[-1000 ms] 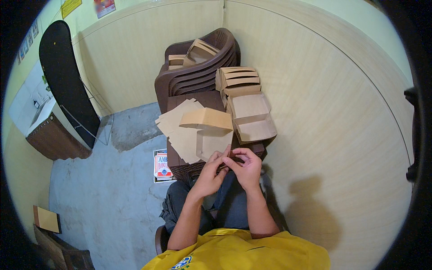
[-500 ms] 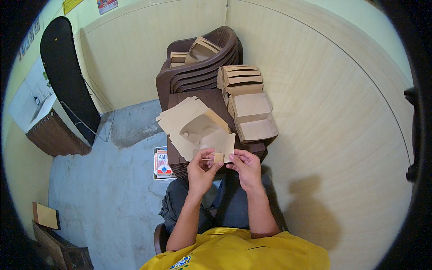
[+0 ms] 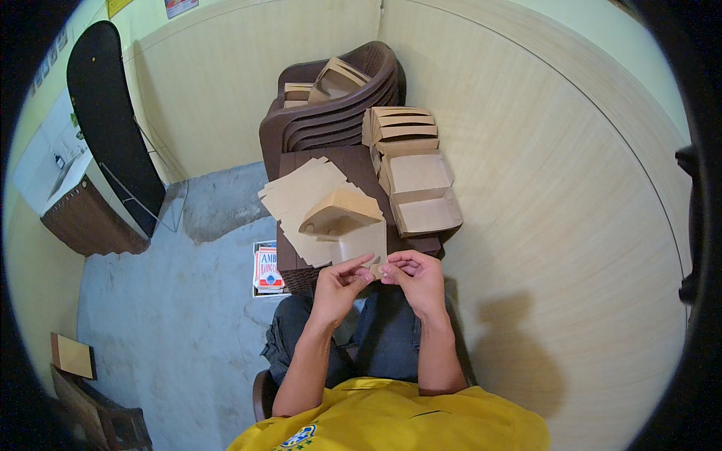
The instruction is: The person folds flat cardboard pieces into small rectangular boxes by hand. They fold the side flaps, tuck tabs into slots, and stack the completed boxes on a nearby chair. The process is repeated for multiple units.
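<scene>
My left hand (image 3: 340, 282) and my right hand (image 3: 415, 276) pinch the near edge of a brown cardboard box blank (image 3: 344, 223) held above my lap. The blank is partly folded, with one flap raised into a peak. Under it, a pile of flat brown blanks (image 3: 295, 189) lies on a dark brown stool (image 3: 353, 159). To the right, a stack of folded cardboard boxes (image 3: 417, 192) leans along the wall.
Stacked brown plastic chairs (image 3: 331, 113) stand behind the stool with more folded cardboard on the seat. A printed carton (image 3: 267, 269) lies on the grey floor at left. A black board (image 3: 105, 113) leans on the left wall. The beige wall runs close on the right.
The blank in my hands has been turned and folded further; one flap now stands up. My hands stayed close together at its near edge.
</scene>
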### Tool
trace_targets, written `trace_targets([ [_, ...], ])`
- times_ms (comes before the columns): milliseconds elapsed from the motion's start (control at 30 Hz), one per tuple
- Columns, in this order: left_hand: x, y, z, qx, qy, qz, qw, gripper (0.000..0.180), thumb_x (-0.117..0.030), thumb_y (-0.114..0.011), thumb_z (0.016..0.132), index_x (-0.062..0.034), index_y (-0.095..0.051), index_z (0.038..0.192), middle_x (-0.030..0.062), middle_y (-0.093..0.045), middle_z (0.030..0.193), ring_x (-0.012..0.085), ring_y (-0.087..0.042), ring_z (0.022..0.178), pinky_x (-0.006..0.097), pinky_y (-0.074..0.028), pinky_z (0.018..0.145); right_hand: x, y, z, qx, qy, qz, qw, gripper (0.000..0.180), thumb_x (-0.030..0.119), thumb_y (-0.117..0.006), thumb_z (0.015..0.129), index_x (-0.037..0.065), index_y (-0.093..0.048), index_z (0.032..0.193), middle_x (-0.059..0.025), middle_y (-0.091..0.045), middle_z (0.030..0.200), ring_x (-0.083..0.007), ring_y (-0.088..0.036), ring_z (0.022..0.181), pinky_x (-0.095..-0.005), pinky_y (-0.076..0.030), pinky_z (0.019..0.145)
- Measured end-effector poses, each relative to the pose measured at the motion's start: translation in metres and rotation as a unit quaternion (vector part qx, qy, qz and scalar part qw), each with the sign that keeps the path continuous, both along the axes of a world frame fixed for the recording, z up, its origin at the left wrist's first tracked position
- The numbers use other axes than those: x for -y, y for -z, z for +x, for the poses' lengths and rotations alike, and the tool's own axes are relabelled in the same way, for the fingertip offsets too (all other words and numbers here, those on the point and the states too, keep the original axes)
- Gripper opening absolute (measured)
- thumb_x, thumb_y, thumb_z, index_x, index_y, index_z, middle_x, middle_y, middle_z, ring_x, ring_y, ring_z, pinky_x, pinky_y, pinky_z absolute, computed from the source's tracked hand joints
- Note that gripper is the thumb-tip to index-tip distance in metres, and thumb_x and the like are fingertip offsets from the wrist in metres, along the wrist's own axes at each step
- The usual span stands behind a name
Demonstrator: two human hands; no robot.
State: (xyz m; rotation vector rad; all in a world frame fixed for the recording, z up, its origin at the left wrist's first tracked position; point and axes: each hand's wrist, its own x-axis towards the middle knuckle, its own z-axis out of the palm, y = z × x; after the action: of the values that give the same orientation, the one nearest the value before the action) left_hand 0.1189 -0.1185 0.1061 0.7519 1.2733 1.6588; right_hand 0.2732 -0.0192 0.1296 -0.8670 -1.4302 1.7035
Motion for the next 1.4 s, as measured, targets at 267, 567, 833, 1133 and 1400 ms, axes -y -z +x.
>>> trace_targets([
  [267,-0.016,0.01,0.024,0.225,-0.059,0.017,0.972,0.042,0.009,-0.076,0.095,0.0086,-0.067,0.136,0.0124,-0.079,0.108,0.0174,-0.075,0.099,0.03,-0.06,0.095,0.004,-0.01,0.002,0.111,0.063,0.263,0.956,0.021,0.002,-0.078,0.094,-0.001,-0.08,0.115,-0.0119,-0.076,0.1,-0.0218,-0.075,0.089,-0.0332,-0.062,0.078],
  [567,-0.02,0.004,0.041,0.243,-0.121,-0.012,0.962,0.045,0.004,-0.074,0.097,0.0054,-0.064,0.141,0.0144,-0.076,0.12,0.0201,-0.072,0.112,0.034,-0.057,0.103,0.01,-0.031,-0.005,0.168,0.088,0.412,0.891,0.017,-0.003,-0.077,0.09,-0.001,-0.078,0.107,-0.0137,-0.075,0.097,-0.026,-0.072,0.088,-0.0335,-0.063,0.075],
  [833,-0.026,0.017,0.046,0.373,-0.082,0.057,0.922,0.036,0.0,-0.07,0.103,0.004,-0.066,0.139,0.0133,-0.072,0.128,0.0205,-0.07,0.114,0.033,-0.057,0.103,0.012,-0.032,-0.011,0.161,0.113,0.46,0.866,0.013,0.002,-0.077,0.088,0.002,-0.077,0.101,-0.0133,-0.077,0.097,-0.0338,-0.069,0.091,-0.0423,-0.057,0.082],
  [1133,-0.031,0.038,0.043,0.357,-0.087,0.068,0.928,0.022,0.0,-0.072,0.102,0.0013,-0.07,0.123,0.0121,-0.072,0.122,0.0203,-0.07,0.11,0.034,-0.059,0.101,0.012,-0.034,-0.015,0.176,0.081,0.508,0.84,0.016,-0.002,-0.074,0.085,0.002,-0.076,0.101,-0.0147,-0.076,0.098,-0.0365,-0.069,0.092,-0.0441,-0.056,0.084],
  [1400,-0.032,0.038,0.037,0.163,-0.107,0.078,0.978,0.016,-0.002,-0.077,0.1,-0.0054,-0.074,0.115,0.0062,-0.074,0.116,0.0154,-0.07,0.103,0.031,-0.057,0.092,0.013,-0.035,-0.017,0.144,0.093,0.501,0.848,0.015,-0.004,-0.077,0.086,0.001,-0.076,0.1,-0.0141,-0.075,0.093,-0.0323,-0.071,0.087,-0.0389,-0.057,0.077],
])
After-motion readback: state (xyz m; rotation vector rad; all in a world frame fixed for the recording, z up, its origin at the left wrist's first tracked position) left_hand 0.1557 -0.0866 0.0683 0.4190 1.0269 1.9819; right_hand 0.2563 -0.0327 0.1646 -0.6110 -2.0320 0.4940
